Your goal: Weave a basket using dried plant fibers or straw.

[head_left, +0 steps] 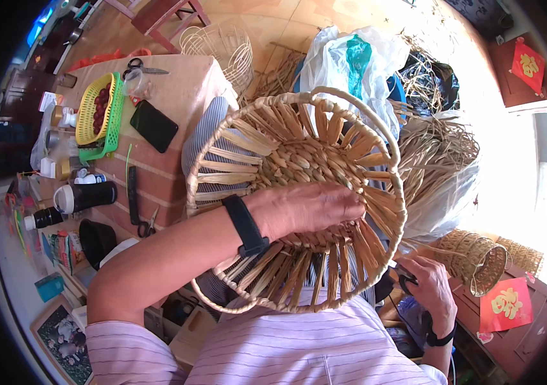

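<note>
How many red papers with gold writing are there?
2: one red paper at the upper right, another red paper at the lower right. Neither is hidden.

Left hand is inside the woven basket, right hand just off its rim with scissors in it. Left of the left hand there's the bench, phone on it. Straw sits beyond the right hand, a small basket to its right.
</note>
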The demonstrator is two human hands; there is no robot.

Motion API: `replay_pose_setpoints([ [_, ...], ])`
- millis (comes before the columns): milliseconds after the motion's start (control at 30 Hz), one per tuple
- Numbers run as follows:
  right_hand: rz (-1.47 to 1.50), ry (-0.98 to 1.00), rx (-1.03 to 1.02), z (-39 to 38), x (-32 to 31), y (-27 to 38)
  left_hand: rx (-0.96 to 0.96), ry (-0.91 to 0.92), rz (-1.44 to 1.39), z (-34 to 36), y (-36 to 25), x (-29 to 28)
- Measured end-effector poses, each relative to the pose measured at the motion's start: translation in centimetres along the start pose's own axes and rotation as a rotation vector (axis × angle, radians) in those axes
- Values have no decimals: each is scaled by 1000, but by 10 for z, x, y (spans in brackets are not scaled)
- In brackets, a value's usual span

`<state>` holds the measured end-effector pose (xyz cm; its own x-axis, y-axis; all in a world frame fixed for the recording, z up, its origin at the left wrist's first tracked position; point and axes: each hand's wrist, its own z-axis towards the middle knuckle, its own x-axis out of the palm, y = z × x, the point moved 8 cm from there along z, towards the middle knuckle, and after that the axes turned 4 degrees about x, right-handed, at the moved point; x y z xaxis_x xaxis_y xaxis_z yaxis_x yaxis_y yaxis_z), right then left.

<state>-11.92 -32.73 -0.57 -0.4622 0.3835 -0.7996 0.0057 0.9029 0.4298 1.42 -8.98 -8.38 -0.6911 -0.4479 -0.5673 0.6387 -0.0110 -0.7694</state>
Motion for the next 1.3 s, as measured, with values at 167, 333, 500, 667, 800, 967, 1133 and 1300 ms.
replay_pose_setpoints([
  [167,24,55,9,-2,1,3,-438,272,-213,32,18,-6],
  [333,7,-123,86,4,-21,-10,26,14,209,33,-19,-36],
  [500,-83,-163,12,24,-36,4,-7,-43,314,15,-8,-20],
  [667,-165,-114,-18,45,-47,4,85,-23,353,23,-27,-36],
  [800,-231,-106,-112,57,-53,27,56,26,248,31,-12,-36],
  [967,-336,-144,-171,64,-57,45,-227,176,61,38,15,-46],
  [1133,-394,-118,-199,65,-50,62,-297,154,-138,40,9,-53],
  [1300,-474,-145,-263,67,-48,76,-290,174,-77,43,4,-43],
])
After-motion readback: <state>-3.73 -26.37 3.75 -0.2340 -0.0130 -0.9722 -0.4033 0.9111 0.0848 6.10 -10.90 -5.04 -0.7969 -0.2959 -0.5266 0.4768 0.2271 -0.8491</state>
